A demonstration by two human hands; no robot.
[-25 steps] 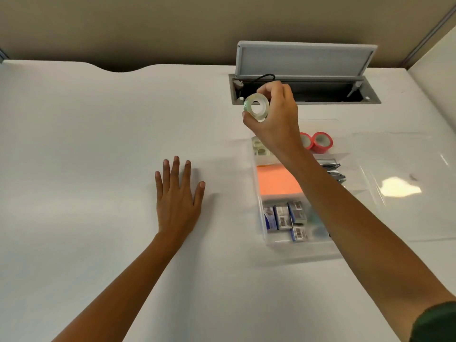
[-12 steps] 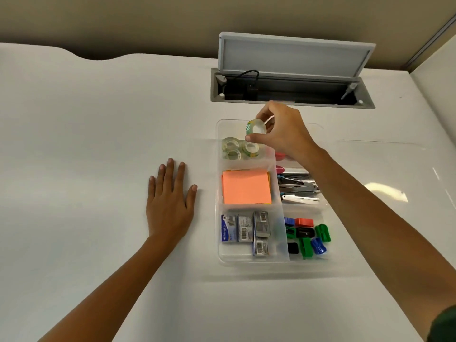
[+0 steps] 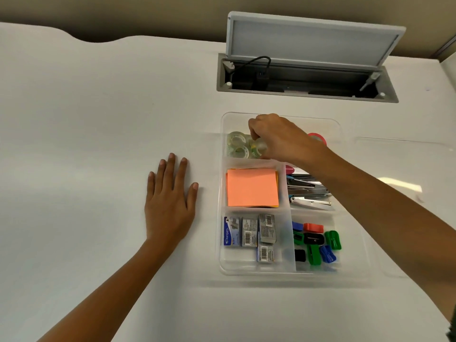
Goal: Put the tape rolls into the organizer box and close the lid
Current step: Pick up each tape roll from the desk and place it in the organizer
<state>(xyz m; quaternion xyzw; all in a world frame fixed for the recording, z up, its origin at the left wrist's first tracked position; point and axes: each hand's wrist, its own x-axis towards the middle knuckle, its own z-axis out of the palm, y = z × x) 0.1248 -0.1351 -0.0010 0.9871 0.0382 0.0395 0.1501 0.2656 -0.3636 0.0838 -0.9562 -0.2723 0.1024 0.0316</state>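
A clear organizer box (image 3: 256, 270) stands open on the white desk. Its far-left compartment holds clear tape rolls (image 3: 237, 145). My right hand (image 3: 278, 137) reaches down into that compartment, its fingers closed around one more clear tape roll (image 3: 259, 147) that rests beside the others. A red tape roll (image 3: 318, 138) peeks out behind my right wrist in the far-right compartment. The clear lid (image 3: 404, 169) lies flat on the desk to the right of the box. My left hand (image 3: 170, 201) lies flat and spread on the desk, left of the box.
Other compartments hold an orange sticky-note pad (image 3: 251, 187), staple boxes (image 3: 249, 233), staplers (image 3: 308, 191) and coloured sharpeners (image 3: 317, 243). Behind the box, a grey cable hatch (image 3: 306, 70) in the desk stands open with its flap raised.
My right hand brought the clear tape roll from above the hatch down into the far-left compartment. The view shifted so the whole box shows. My left hand stayed flat.
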